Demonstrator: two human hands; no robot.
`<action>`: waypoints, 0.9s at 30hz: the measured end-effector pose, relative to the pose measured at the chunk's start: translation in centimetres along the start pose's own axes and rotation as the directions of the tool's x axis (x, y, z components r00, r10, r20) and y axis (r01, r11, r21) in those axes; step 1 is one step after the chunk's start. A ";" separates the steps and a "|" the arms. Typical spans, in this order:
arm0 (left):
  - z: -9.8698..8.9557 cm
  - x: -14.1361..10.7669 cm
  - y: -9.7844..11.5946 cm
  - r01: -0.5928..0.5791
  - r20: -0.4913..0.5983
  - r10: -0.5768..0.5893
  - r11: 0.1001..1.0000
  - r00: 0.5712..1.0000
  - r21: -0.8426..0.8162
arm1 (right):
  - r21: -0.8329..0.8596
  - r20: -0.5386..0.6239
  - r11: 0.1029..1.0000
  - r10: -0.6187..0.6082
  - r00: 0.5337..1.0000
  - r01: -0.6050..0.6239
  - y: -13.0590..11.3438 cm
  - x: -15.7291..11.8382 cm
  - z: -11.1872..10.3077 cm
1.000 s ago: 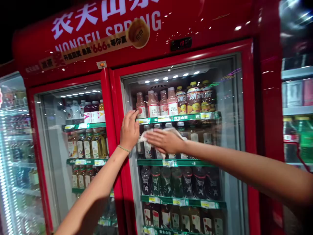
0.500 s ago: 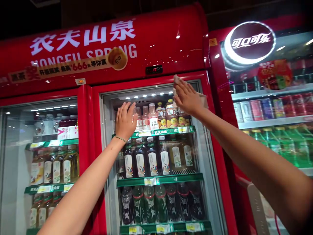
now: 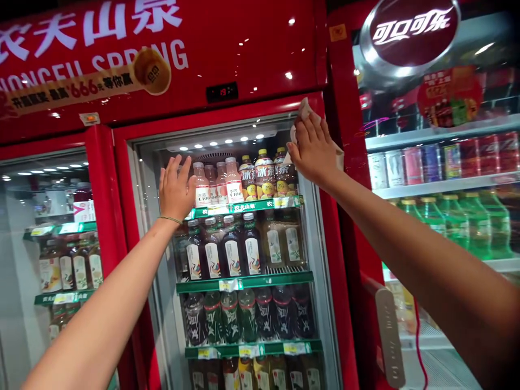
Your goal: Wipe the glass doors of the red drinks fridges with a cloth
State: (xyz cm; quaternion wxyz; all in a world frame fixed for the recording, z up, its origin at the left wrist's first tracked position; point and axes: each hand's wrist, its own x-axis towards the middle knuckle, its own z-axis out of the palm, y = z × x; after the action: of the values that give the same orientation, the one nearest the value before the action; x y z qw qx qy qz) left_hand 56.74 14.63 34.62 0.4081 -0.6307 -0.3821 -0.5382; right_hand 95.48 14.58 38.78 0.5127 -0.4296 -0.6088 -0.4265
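My left hand (image 3: 177, 187) rests with spread fingers on the glass door (image 3: 152, 260) of a red drinks fridge, in front of the upper shelf. A thin band circles its wrist. Up at the door's top right corner, my right hand (image 3: 314, 143) presses a pale cloth (image 3: 305, 108) where the glass meets the red frame. The cloth sticks out above the fingertips and beside the palm. Behind the glass stand pink bottles (image 3: 233, 181), yellow-capped tea bottles (image 3: 265, 176) and dark bottles (image 3: 232, 249).
A small display (image 3: 221, 92) sits in the red panel above the door. To the right stands another fridge with cans (image 3: 433, 162) and green bottles (image 3: 479, 227), with a long grey handle (image 3: 390, 336) beside it. Another glass-fronted section (image 3: 24, 216) is at the left.
My right hand and the cloth have slid right across the door onto its corner frame. My left hand stays on the glass. The view has turned right and down.
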 end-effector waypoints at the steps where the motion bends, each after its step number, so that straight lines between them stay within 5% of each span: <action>1: 0.0 0.0 0.0 0.000 0.008 0.000 1.000 1.000 0.005 | 0.012 -0.001 1.000 0.003 1.000 -0.003 -0.1 -0.1 0.1; 17: 0.5 0.1 -0.4 0.005 -0.073 -0.007 1.000 0.997 -0.021 | 0.103 -0.127 0.991 -0.072 0.989 0.086 0.6 -0.4 1.9; 22: 0.2 -0.3 -0.4 0.023 -0.108 -0.025 0.999 0.994 -0.025 | 0.254 -0.174 0.966 -0.002 0.985 0.047 -1.2 0.1 3.4; 27: 0.4 -0.6 -1.3 0.204 -0.217 -0.209 0.978 0.954 -0.044 | 0.357 -0.187 0.922 -0.088 0.978 0.151 -5.8 0.5 5.3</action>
State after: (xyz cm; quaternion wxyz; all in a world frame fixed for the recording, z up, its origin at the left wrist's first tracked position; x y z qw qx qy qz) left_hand 55.65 15.47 34.10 0.3828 -0.5281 -0.3924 -0.6485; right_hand 88.54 18.14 38.27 0.6064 -0.2501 -0.6580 -0.3698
